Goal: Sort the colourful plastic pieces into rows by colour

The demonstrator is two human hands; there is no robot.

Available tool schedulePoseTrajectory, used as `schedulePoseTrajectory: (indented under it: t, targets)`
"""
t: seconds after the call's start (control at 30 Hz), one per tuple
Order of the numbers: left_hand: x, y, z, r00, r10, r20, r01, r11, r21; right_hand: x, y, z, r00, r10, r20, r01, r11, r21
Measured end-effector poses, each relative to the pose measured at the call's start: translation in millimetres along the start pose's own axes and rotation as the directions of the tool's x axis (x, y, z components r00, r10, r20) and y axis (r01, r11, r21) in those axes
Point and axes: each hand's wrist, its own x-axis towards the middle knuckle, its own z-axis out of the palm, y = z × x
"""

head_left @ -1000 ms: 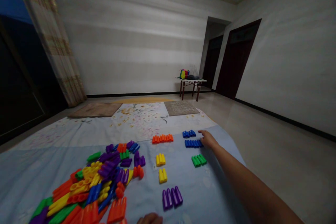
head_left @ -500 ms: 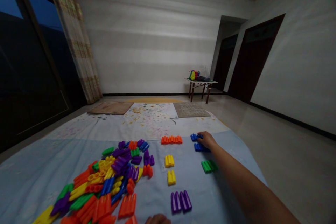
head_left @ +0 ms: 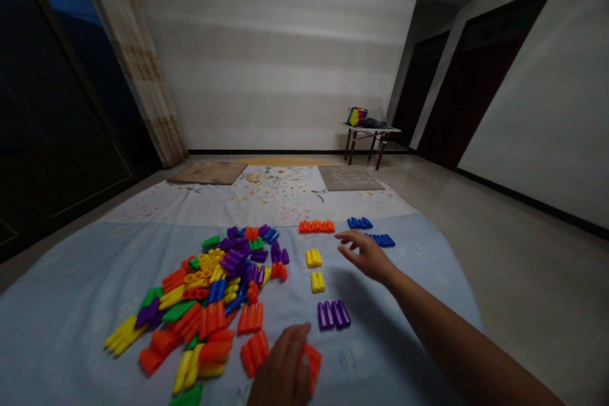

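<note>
My left hand [head_left: 281, 368] is at the near edge of view, fingers curled around an orange plastic block [head_left: 313, 368] that sticks out on its right. Just left of it lies another orange block [head_left: 254, 352]. My right hand [head_left: 366, 255] hovers over the cloth with fingers apart and nothing in them. Beyond it are blue blocks [head_left: 360, 223], partly covered by the fingers in the nearer row. Near the right hand are an orange row [head_left: 316, 226] and two yellow pieces [head_left: 313, 258]. A purple row [head_left: 333, 315] lies between the hands.
A pile of mixed coloured blocks [head_left: 233, 263] spreads over the left of the blue flowered cloth [head_left: 404, 323]. Two flat boards, a brown one [head_left: 209, 172] and a grey one [head_left: 351, 178], lie at the far edge. A small table [head_left: 370, 128] stands by the wall.
My right hand has left the blue blocks and come nearer and left, its fingers opening. My left hand has come further into view with an orange block. The green blocks are now hidden by my right arm.
</note>
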Motion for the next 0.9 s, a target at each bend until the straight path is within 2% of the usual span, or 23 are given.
schedulePoseTrajectory:
  t: [0.07,0.13,0.2,0.3,0.43,0.5,0.6,0.73,0.9]
  targets:
    - [4,5,-10,0.996,-0.083,0.021,0.083,0.996,-0.018,-29,-40,3,0.985,-0.113,0.131,0.094,0.984,0.149]
    - [8,10,-18,0.987,-0.155,0.042,0.157,0.987,-0.044,-56,-73,6,0.947,-0.198,0.254,0.141,0.964,0.224]
    - [10,11,-24,0.980,-0.192,0.043,0.194,0.978,-0.070,-77,-97,9,0.907,-0.232,0.352,0.156,0.960,0.231]
    - [14,5,-32,0.978,-0.210,0.006,0.209,0.972,-0.106,-99,-117,17,0.859,-0.245,0.450,0.184,0.967,0.176]
    - [18,-11,-47,0.968,-0.247,-0.053,0.238,0.961,-0.140,-112,-125,32,0.763,-0.322,0.560,0.321,0.941,0.104]
    - [20,-17,-53,0.962,-0.262,-0.081,0.246,0.955,-0.167,-115,-125,39,0.731,-0.347,0.588,0.385,0.921,0.065]
    - [21,-21,-59,0.959,-0.266,-0.100,0.240,0.946,-0.220,-116,-125,43,0.712,-0.359,0.603,0.426,0.904,0.035]
    - [20,-21,-61,0.959,-0.256,-0.126,0.217,0.942,-0.256,-117,-127,41,0.727,-0.337,0.598,0.390,0.920,0.044]
    - [19,-18,-62,0.956,-0.257,-0.143,0.211,0.938,-0.276,-117,-127,40,0.707,-0.360,0.608,0.396,0.915,0.080]
